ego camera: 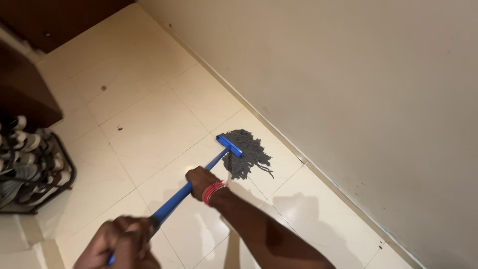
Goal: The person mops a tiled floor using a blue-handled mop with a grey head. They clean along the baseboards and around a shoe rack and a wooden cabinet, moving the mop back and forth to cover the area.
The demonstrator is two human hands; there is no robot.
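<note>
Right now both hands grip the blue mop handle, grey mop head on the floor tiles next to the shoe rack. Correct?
Not quite. In the head view the grey mop head lies on the floor tiles beside the wall, not the shoe rack, which stands across the floor. Both hands, left and right, do grip the blue mop handle.

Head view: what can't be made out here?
- Left hand, head view: blurred and cut by the bottom edge; its grip on the blue mop handle is unclear.
- Handle's top end: hidden behind that hand.
- Black wire shoe rack: cut by the left edge.
- Dark specks on the cream floor tiles: too small to identify.
</note>
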